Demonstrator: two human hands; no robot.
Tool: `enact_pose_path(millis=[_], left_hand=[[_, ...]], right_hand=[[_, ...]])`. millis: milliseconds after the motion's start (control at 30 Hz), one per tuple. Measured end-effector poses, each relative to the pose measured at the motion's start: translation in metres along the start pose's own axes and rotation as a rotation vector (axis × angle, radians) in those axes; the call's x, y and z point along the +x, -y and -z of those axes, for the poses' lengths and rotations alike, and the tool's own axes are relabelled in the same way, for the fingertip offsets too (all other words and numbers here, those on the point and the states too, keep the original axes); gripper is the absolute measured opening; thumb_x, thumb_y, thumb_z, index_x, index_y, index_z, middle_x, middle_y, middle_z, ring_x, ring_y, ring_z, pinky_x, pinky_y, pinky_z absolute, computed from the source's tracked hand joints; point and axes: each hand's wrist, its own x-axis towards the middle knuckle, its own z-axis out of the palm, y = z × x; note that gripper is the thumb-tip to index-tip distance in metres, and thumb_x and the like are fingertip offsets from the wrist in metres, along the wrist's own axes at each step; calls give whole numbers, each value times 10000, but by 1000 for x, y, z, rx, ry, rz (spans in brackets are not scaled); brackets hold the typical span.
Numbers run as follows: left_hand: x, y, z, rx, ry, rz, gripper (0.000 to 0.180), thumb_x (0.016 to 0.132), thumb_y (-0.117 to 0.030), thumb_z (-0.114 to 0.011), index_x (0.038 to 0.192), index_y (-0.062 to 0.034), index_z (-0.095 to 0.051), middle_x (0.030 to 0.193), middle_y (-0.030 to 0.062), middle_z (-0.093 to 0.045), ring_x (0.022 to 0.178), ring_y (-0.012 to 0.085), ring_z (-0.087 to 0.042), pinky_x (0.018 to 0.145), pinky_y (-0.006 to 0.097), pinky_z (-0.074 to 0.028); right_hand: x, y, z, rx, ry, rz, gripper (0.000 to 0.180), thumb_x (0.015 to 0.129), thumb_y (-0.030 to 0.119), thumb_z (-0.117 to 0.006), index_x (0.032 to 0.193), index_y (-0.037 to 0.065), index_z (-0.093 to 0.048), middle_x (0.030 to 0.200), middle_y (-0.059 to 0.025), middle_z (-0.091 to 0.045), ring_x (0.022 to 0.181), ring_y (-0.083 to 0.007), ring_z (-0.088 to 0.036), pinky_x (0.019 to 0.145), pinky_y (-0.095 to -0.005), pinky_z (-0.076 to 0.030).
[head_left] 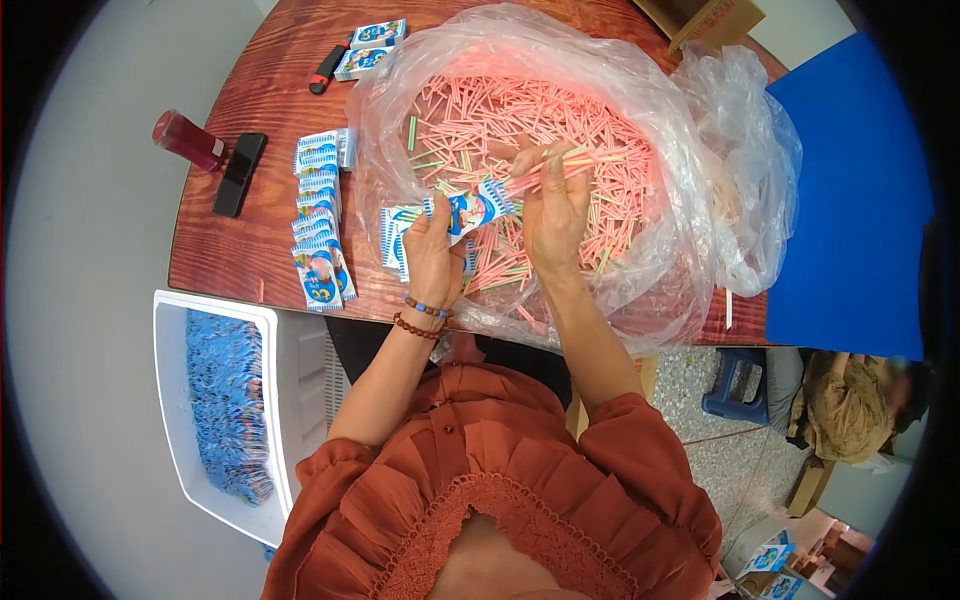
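Observation:
My left hand (pixel 430 250) grips a small blue-and-white packet (pixel 468 212) over the near left part of a large clear plastic bag (pixel 690 215). More packets of the same kind show under and beside that hand. My right hand (pixel 556 225) is closed around a bundle of thin pink sticks (pixel 578 163), a few of them pale yellow. The bundle's left end meets the right end of the packet; whether it goes inside I cannot tell. Loose pink and green sticks (pixel 500 110) fill the bag, which lies wide open on the wooden table (pixel 270 80).
Left of the bag, blue-and-white packets (pixel 318 225) overlap in a row. Beyond lie a phone (pixel 240 175), a red container (pixel 190 140), a red-black cutter (pixel 328 70) and two small packs (pixel 365 62). A white bin (pixel 292 400) holds many packets. A blue sheet (pixel 850 200) covers the right.

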Motion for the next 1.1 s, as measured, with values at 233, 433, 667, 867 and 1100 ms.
enact_pose_path(millis=[233,433,667,867,1100], left_hand=[[-1,1,-2,-56,-40,-33,215,948,-240,-602,859,-45,-626,818,11,-653,699,68,-604,637,232,-524],[-1,6,-5,-87,-63,-46,184,950,-195,-594,902,-22,-634,836,20,-662,709,71,-621,662,241,-549],[-1,6,-5,-82,-83,-68,181,946,-193,-601,883,-26,-627,826,21,-655,693,71,-607,642,232,-539],[-2,8,-5,-87,-84,-57,194,949,-201,-599,849,-37,-618,781,11,-631,646,60,-569,593,221,-515],[2,11,-5,-45,-91,-77,188,950,-206,-599,858,-44,-625,757,5,-625,641,56,-564,573,221,-498]], right_hand=[[-17,-2,-18,-97,-63,37,123,1015,179,-414,1012,62,-452,875,-87,-613,1043,-325,-614,1154,-522,-108],[-28,-7,-16,-145,-108,-21,168,1024,200,-384,1053,44,-438,971,-129,-644,1118,-314,-586,1171,-474,-91],[-23,-2,-17,-208,-92,28,237,1034,234,-359,1064,19,-454,1002,-157,-656,1183,-304,-537,1095,-437,-284],[-24,-8,-13,-218,-129,28,239,1035,233,-360,1064,17,-459,1016,-160,-653,1158,-293,-555,1089,-438,-293],[-24,-3,-17,-217,-99,-52,204,1036,200,-367,1083,12,-430,1065,-163,-636,1239,-298,-498,1062,-408,-333]])
